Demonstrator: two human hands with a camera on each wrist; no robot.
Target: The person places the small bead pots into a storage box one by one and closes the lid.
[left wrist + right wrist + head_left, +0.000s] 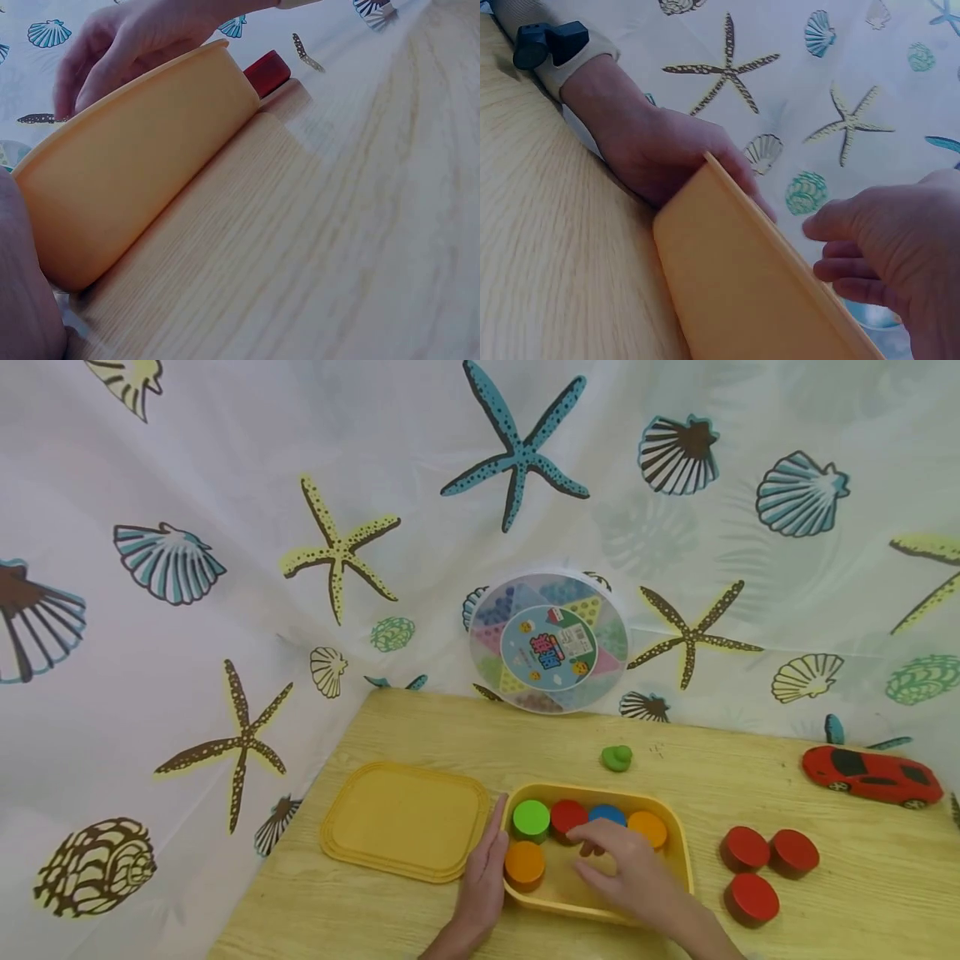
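Observation:
On the wooden table stands a yellow plastic box [558,906] with several round discs inside. Along its far side are a green disc [531,820], a red disc [567,817], a partly covered blue disc [606,814] and an orange disc [649,828]; another orange disc [524,865] is in the near left part. My left hand [482,875] rests against the box's left wall, fingers straight. Over the right part of the box hovers my right hand [630,870], fingers loosely bent, with nothing visible between thumb and fingers in the right wrist view.
Left of the box lies a flat yellow lid [405,821]. Three red discs [752,900] sit to its right, with a red toy car [872,775] farther back. Behind the box are a small green duck-like figure [617,758] and a round game board [549,643] leaning on the patterned curtain.

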